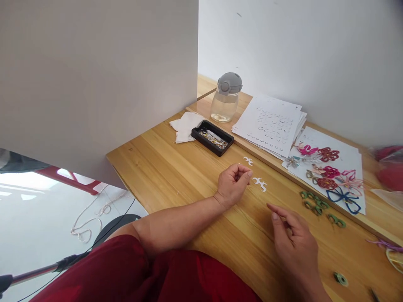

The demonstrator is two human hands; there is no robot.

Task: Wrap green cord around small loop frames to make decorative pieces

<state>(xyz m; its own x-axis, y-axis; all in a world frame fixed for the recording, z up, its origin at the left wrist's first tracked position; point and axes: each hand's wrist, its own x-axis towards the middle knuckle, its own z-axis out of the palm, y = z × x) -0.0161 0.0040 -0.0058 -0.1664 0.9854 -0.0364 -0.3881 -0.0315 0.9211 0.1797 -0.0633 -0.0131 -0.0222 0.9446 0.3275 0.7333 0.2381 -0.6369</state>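
Note:
My left hand (233, 183) is closed above the wooden table, thumb against curled index finger. Whatever it may pinch is hidden or too small to make out. Beside its fingertips lie white crescent-shaped paper cutouts (260, 183), with another small group of cutouts (248, 160) farther back. To the right, my right hand (294, 241) is open, its index finger stretched towards the left and the thumb a little apart, with nothing visible between them. Nearest to it on the table are several small green looped pieces (313, 203) and a small green roll (340, 278).
A black tray (212, 137) of beads sits by a white cloth (185, 126). Behind stand a water bottle (226, 98) and printed sheets (267, 123). Colourful looped flowers (329, 182) lie on paper at right. A grey partition (100, 75) borders the table's left side.

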